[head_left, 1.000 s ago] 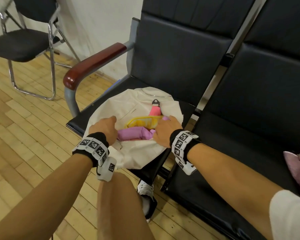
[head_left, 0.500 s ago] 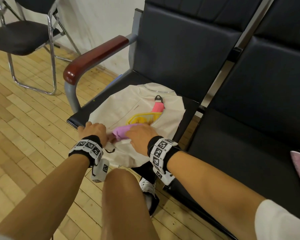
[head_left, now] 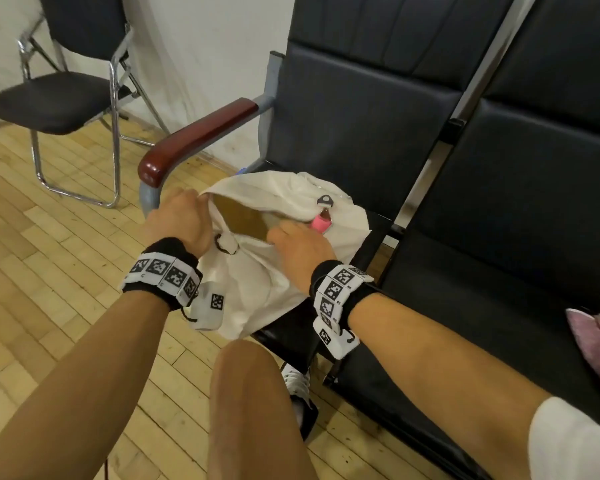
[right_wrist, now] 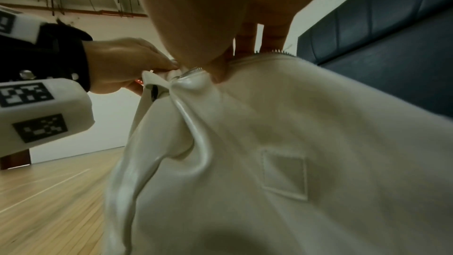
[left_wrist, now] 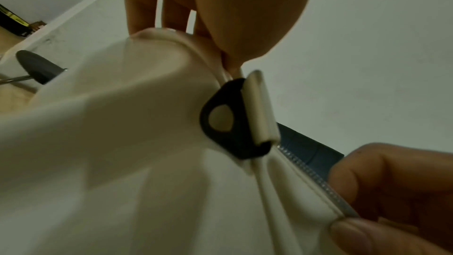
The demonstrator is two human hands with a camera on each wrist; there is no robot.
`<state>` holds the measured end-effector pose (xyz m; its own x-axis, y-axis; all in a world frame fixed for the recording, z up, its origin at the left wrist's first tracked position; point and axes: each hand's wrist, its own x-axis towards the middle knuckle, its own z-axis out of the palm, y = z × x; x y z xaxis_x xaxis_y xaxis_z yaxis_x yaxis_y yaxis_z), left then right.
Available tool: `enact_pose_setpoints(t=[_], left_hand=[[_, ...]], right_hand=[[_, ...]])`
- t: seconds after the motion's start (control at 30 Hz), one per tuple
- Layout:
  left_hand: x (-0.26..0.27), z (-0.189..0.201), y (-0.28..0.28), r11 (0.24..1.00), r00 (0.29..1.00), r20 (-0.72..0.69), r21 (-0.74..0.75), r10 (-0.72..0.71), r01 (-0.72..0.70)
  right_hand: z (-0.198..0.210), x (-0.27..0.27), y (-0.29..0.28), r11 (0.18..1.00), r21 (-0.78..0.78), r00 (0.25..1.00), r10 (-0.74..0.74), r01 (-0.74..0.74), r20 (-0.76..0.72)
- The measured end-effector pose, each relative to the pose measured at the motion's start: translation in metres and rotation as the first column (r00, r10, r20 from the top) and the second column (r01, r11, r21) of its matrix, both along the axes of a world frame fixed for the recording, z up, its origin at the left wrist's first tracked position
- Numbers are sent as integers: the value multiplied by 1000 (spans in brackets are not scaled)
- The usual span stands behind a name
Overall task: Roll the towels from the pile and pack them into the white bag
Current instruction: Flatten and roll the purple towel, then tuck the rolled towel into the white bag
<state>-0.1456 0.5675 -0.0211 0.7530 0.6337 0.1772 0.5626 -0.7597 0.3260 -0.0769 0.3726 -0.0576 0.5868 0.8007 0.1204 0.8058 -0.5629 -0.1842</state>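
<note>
White bag [head_left: 257, 285] sits center frame on black seat [head_left: 371, 233], mouth held wide. Left hand [head_left: 179, 220] pinches rim at mouth's left end, near black ring [left_wrist: 228, 121]. Right hand [head_left: 302, 247] pinches zipper edge [right_wrist: 191, 70] on the near side. Pink towel [head_left: 593, 337] lies at right edge, well apart from bag.

The soft white bag [head_left: 284, 202] looks like smooth, faintly glossy faux leather, with a fine metal zip [left_wrist: 316, 178] along its edge and a matt black plastic ring [left_wrist: 220, 121] on a strap loop. The black padded bench seat [head_left: 499, 271] is smooth, slightly shiny vinyl; its rounded reddish-brown armrest [head_left: 201, 136] is polished wood. The pale plank floor [head_left: 49, 254] is wood with a dull sheen. The folding chair's frame [head_left: 113, 133] is bright chromed metal.
</note>
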Motion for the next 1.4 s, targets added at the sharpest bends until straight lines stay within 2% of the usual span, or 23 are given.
enact_pose_setpoints(t=[0.1, 0.2, 0.27, 0.4, 0.6, 0.73, 0.9, 1.07, 1.23, 1.4], left_hand=[[-3, 7, -12, 999, 998, 41, 24, -46, 45], [-7, 6, -29, 996, 995, -40, -2, -88, 88], [-8, 6, -42, 993, 987, -110, -11, -121, 121], [-5, 13, -79, 975, 968, -126, 24, -218, 223], [19, 39, -156, 927, 927, -90, 58, -365, 371], [44, 53, -221, 854, 856, -61, 70, -513, 516], [70, 58, -315, 726, 735, -68, 116, -675, 678], [85, 47, -406, 606, 614, -97, 102, -783, 789], [92, 29, -470, 509, 513, -96, 62, -853, 858], [98, -1, -509, 467, 464, -112, 0, -879, 884]], right_hand=[[11, -4, -12, 1000, 2, 1000, 16, -16, -20], [14, -15, -26, 994, -106, 999, 38, -40, -23], [16, -23, -36, 988, -142, 996, 43, -54, -84], [27, -33, -64, 993, -109, 993, 33, -45, -115], [66, -24, -143, 984, -112, 988, -146, 139, -49], [81, -17, -213, 955, -56, 957, -291, 290, -6], [91, -19, -309, 881, -39, 882, -471, 472, 34], [80, -26, -402, 761, -59, 763, -646, 646, 12], [48, -31, -482, 639, -97, 642, -767, 763, -2], [3, -40, -541, 528, -152, 518, -849, 836, -102]])
